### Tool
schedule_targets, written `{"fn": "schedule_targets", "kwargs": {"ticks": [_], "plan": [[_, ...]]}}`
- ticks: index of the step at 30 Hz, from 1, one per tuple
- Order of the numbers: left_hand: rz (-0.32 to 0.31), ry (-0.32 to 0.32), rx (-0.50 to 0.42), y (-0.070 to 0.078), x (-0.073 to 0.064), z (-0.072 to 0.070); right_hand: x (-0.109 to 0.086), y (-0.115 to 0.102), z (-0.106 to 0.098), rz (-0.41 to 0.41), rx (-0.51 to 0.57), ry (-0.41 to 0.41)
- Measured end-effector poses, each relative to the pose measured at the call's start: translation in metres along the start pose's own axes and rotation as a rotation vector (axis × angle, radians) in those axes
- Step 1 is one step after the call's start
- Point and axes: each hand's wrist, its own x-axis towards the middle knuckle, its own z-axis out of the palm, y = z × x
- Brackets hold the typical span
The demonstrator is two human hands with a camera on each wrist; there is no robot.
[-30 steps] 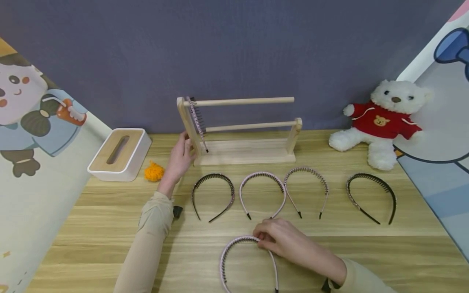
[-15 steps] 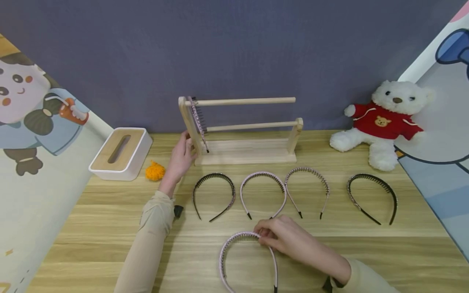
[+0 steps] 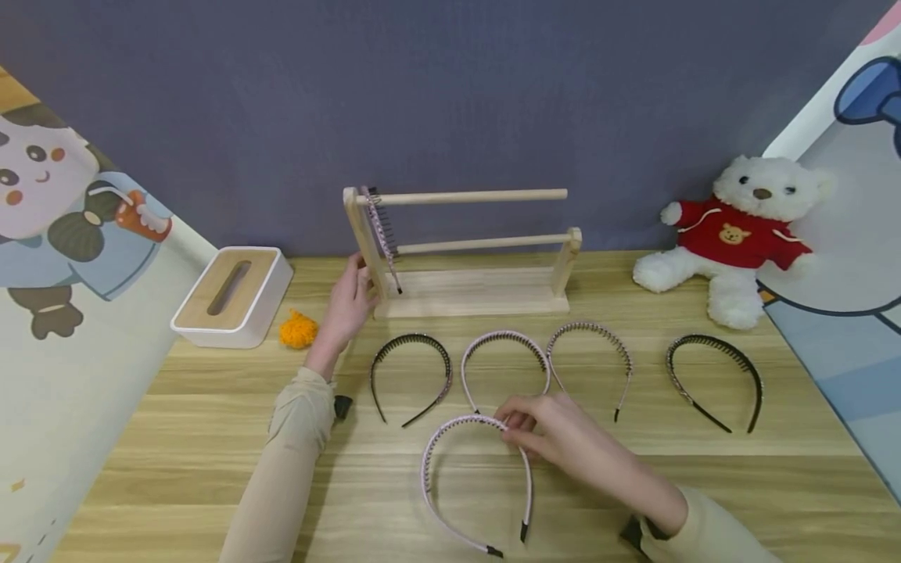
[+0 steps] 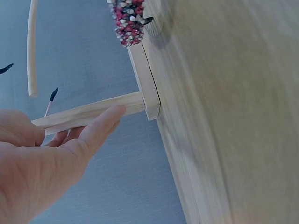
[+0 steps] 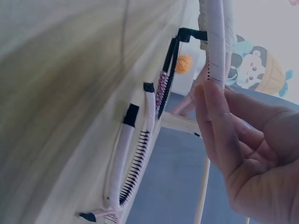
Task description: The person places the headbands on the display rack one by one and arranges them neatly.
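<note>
With thumb and fingertips, my right hand (image 3: 563, 438) pinches a pale pink toothed headband (image 3: 426, 469) near its top; the band's black-tipped ends point toward me. In the right wrist view the fingers cover part of this pink band (image 5: 215, 42). My left hand (image 3: 347, 303) grips the left post of a wooden rack (image 3: 479, 301), thumb and fingers on either side of the post (image 4: 88, 114). One pink-and-dark headband (image 3: 380, 227) hangs at the left end of the rack's rods, against that post.
Before the rack lie a dark headband (image 3: 449, 367), a pink one (image 3: 503, 334), a thin pinkish one (image 3: 594, 327) and a black one (image 3: 757, 391). A tissue box (image 3: 260, 313) and orange yarn ball (image 3: 298, 330) are left; a teddy bear (image 3: 732, 234) sits right.
My right hand has carried the pink headband up and away from the table's front edge, bringing its black ends into view. The left hand keeps its place on the rack.
</note>
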Motion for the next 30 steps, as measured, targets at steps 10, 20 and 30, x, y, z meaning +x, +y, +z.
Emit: {"fn": "schedule_targets", "kwargs": {"ticks": [10,20,30], "plan": [[-0.003,-0.012,-0.025,0.0,0.0,-0.001,0.003,-0.004,-0.01,0.025,0.023,0.039],[-0.011,-0.012,-0.029,0.002,-0.004,-0.001,0.007,-0.006,-0.024,0.029,0.021,0.118],[-0.01,-0.007,-0.03,-0.001,-0.001,0.0,0.012,-0.01,-0.035,0.047,-0.013,0.204]]}}
